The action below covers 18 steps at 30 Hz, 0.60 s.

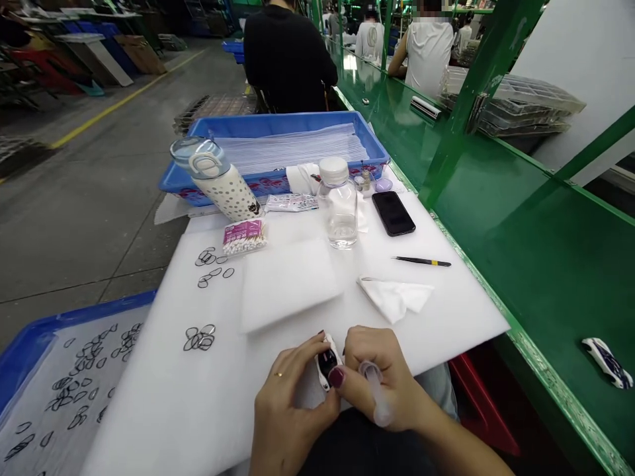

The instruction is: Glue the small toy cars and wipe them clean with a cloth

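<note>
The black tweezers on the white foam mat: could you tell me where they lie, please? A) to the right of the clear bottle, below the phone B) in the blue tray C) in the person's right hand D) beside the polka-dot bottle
A: the black tweezers lie loose on the white foam mat, right of the clear bottle and just below the phone.

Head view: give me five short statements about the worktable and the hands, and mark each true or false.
1. Both hands, left hand and right hand, hold a small toy car body. True.
2. The phone lies screen-lit. False: its screen is dark.
3. The tweezers are in the right hand. False: they lie on the white mat.
4. Loose black rings lie on the mat. True.
5. The clear bottle lies on its side. False: it stands upright.
</note>
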Motion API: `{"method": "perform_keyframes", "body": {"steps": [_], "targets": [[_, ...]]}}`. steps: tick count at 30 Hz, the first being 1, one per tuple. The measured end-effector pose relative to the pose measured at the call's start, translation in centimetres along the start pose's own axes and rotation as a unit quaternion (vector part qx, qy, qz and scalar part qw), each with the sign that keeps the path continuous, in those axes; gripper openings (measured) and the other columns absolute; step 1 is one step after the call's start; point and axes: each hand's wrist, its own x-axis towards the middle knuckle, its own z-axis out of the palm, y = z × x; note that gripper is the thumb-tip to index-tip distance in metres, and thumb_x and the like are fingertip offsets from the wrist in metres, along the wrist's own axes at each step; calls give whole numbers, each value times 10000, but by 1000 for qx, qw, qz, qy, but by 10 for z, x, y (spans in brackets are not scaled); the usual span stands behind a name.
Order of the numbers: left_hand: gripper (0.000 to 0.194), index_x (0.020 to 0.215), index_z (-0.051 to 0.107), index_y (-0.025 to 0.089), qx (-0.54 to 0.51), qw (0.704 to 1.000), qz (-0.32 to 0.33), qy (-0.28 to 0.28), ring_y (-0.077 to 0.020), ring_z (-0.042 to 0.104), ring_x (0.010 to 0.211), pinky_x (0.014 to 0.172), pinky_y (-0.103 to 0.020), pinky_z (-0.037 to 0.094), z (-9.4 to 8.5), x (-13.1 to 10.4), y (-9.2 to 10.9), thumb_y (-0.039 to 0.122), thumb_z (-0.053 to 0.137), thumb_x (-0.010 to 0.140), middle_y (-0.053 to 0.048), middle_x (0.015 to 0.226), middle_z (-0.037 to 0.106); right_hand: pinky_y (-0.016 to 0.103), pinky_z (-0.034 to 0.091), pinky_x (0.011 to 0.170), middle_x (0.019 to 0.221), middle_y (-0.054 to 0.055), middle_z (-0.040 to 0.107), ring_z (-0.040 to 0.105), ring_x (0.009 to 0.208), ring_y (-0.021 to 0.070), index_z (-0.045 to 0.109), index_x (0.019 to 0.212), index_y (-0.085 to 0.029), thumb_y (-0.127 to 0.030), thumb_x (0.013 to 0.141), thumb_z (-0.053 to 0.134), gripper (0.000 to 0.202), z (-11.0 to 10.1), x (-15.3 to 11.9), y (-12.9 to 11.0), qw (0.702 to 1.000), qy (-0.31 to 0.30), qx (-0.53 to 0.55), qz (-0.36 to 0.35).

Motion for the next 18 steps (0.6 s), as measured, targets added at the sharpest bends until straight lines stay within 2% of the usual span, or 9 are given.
{"method": "perform_keyframes", "body": {"steps": [3,8,13,18], "targets": [[332,1129,646,273,6,1000,-4,1,-237,692,992,845,-358,604,1,-3,-5,280,660,798,-35,1118,726,253,344,556,525,-43,433,408,530,98,390,566,-199,-423,917,578,457,1,2,0,999,24,-20,-10],[324,1134,651,267,29,999,26,-12,-238,702,971,826,-347,615,-3,-3,-9,299,643,812,-39,1123,734,273,368,618,547,-33,495,447,559,105,433,589,-196,-367,917,536,384,8,-3,18,995,60,-86,4],[365,1153,654,271,6,999,1,-49,-257,716,994,812,-335,635,-10,-1,-11,380,705,808,-49,1163,727,298,365,612,484,-47,458,415,504,110,391,594,-216,-364,857,506,323,15,-14,31,992,21,-109,-65],[349,1151,679,291,4,997,-21,-69,-263,726,991,844,-347,637,-17,-2,-13,432,688,832,-35,1175,732,292,381,601,491,-50,466,423,494,108,398,613,-224,-370,844,512,296,16,-15,40,989,-11,-119,-82]]}}
